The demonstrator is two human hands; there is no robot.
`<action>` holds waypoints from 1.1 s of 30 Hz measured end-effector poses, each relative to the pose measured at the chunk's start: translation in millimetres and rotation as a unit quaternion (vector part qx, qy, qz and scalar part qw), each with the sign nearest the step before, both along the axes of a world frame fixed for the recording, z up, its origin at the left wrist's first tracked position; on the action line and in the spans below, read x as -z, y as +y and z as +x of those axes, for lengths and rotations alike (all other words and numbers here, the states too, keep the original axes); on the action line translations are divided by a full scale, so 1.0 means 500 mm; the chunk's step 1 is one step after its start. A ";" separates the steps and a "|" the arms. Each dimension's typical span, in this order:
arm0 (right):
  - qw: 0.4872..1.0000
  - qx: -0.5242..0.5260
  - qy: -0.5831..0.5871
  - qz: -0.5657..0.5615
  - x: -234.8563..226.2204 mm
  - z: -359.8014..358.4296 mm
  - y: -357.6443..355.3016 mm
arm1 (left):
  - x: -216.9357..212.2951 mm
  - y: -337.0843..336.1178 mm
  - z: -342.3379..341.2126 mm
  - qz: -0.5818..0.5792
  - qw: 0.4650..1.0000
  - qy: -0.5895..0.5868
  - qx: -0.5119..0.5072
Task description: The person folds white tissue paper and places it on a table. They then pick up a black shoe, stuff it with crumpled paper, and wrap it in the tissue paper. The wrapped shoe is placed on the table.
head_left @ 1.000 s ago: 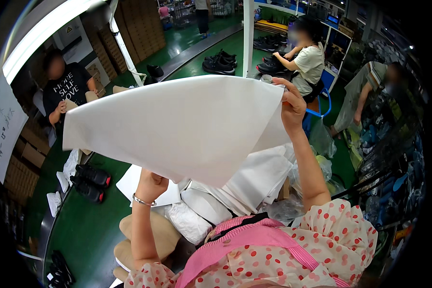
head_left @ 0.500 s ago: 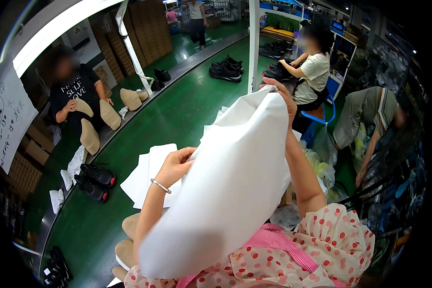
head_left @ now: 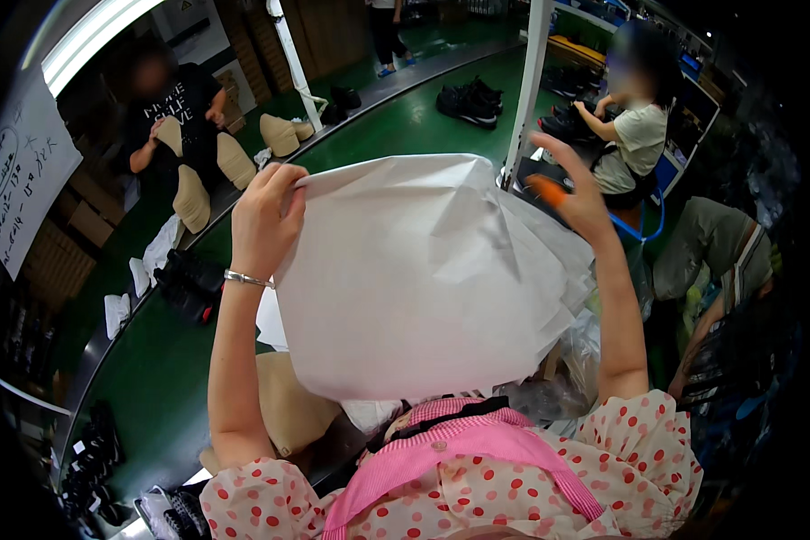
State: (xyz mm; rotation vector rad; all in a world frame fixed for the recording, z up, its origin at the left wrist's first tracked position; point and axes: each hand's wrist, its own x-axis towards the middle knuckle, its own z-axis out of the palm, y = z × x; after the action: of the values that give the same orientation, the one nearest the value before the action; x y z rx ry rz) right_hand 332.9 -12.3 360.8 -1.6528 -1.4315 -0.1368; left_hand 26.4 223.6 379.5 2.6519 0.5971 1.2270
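A large white paper sheet [head_left: 405,270] hangs in front of my chest, creased toward its upper right. My left hand [head_left: 268,216], with a silver bangle at the wrist, is closed on the sheet's upper left corner. To the right of the sheet, my right hand [head_left: 577,193] is raised with thumb and fingers apart, holding nothing; an orange cover sits on one finger. Layered edges of more white paper [head_left: 562,279] show behind the sheet's right side. Beige stuffed forms [head_left: 292,405] lie below my left forearm, partly hidden by the sheet.
A green curved table [head_left: 153,396] carries black shoes [head_left: 189,283] at left and more black shoes [head_left: 468,101] at the far side. A white post [head_left: 526,90] rises beyond my right hand. One person [head_left: 175,117] handles beige forms across the table; another [head_left: 634,126] sits at right.
My left hand has moved up and left, gripping the sheet's corner and spreading it wide. My right hand has let go of the sheet and opened. The view has shifted.
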 end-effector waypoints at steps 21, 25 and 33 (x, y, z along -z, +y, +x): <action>0.863 0.258 -0.435 0.015 -0.028 -0.059 -0.114 | 0.082 -0.028 0.208 0.373 0.907 -0.173 0.094; 0.913 0.194 -0.334 -0.133 0.124 -0.168 -0.193 | 0.283 -0.043 0.242 0.281 0.936 -0.085 0.195; 0.957 0.082 -0.097 -0.262 0.504 -0.272 -0.151 | 0.601 -0.035 0.191 0.138 0.896 0.358 0.224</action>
State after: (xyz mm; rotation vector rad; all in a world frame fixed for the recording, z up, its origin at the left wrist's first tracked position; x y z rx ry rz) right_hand 197.0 -87.5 109.0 -2.2442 -1.5642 -0.0095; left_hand 122.1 205.9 79.2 3.1945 -0.1525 0.1904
